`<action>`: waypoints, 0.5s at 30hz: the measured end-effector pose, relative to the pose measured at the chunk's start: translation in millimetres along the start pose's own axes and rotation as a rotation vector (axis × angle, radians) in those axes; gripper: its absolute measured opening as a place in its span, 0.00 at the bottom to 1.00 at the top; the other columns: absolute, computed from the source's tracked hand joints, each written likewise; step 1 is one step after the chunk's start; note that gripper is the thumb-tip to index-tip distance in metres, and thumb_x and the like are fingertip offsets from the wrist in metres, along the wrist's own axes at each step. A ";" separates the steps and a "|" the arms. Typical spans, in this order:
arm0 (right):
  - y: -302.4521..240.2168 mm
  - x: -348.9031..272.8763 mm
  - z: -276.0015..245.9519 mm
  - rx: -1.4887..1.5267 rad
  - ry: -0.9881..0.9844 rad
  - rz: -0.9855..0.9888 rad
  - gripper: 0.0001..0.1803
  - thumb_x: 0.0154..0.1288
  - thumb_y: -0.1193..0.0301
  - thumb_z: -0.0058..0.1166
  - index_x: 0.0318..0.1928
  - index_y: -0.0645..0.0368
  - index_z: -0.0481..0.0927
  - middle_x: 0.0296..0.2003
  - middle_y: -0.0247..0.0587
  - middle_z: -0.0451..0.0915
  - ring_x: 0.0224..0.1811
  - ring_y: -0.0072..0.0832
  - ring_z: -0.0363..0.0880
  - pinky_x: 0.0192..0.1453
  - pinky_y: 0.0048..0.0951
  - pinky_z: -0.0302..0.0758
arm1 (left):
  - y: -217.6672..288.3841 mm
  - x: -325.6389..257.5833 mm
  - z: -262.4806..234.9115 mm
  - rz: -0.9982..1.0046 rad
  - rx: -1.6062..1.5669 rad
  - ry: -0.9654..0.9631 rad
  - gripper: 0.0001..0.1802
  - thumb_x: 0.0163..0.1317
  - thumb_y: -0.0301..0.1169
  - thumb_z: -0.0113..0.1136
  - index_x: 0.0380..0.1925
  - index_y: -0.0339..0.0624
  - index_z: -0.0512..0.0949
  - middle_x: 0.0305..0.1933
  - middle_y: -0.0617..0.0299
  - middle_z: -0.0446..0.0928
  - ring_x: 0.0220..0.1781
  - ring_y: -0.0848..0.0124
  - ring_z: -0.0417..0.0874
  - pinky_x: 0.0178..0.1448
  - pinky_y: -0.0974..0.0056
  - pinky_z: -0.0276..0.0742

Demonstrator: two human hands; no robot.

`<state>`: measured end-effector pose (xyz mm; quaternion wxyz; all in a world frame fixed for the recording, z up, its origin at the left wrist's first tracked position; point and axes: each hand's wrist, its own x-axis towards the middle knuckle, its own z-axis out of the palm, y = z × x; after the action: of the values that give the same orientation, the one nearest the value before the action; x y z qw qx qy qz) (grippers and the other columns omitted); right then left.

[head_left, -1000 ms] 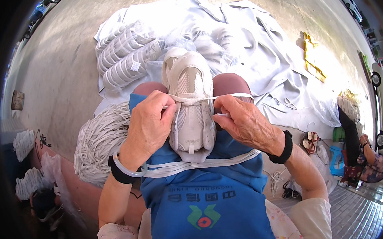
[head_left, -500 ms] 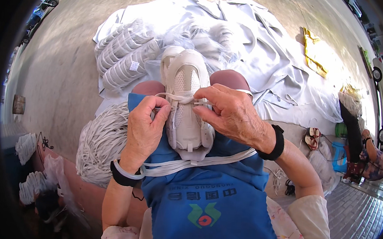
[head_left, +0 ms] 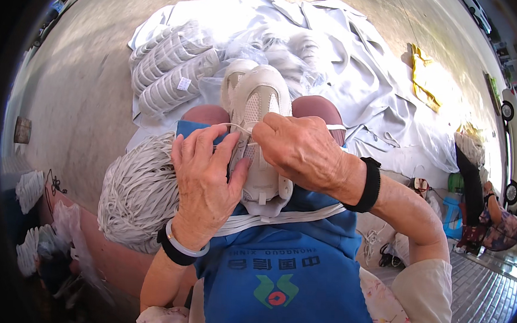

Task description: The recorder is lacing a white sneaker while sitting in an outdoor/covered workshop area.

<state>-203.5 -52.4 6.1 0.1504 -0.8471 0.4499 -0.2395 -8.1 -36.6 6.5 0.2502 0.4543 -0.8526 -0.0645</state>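
A white mesh sneaker [head_left: 264,85] rests on my lap, toe pointing away and heel towards me. Its lace [head_left: 235,125] arcs across the upper between my two hands. My right hand [head_left: 306,155] is closed in a pinch on the lace over the shoe's middle, the fingertips partly hidden. At the shoe's left side, my left hand [head_left: 207,173] has its fingers and thumb apart, with the fingertips beside the lace. A second pale shoe [head_left: 235,71] shows behind the first. Several loose laces [head_left: 284,217] lie across my blue apron [head_left: 321,301].
A big bundle of white laces [head_left: 138,192] sits left of my knee. Plastic-wrapped stacks of pale shoe parts [head_left: 177,79] lie on a grey-white sheet [head_left: 359,67] ahead. A yellow cloth [head_left: 424,77] lies far right. Another person [head_left: 500,221] sits at the right edge.
My left hand has turned and opened from a pinch, moving in over the shoe's left side. The right hand has shifted slightly left and closed more tightly around the lace.
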 end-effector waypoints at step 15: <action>13.6 -27.1 -26.1 -0.436 0.046 -0.347 0.06 0.49 0.72 0.55 0.28 0.58 0.72 0.23 0.33 0.66 0.22 0.22 0.73 0.25 0.26 0.71 | -4.3 -3.5 25.6 -0.100 -0.286 0.003 0.19 0.57 0.16 0.53 0.50 0.33 0.74 0.45 0.44 0.79 0.46 0.47 0.82 0.49 0.55 0.78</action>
<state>-240.0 -38.2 14.3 -0.0890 -0.9182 0.3423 -0.1784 -15.7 -39.4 -18.4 0.3100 0.4559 -0.8107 -0.1970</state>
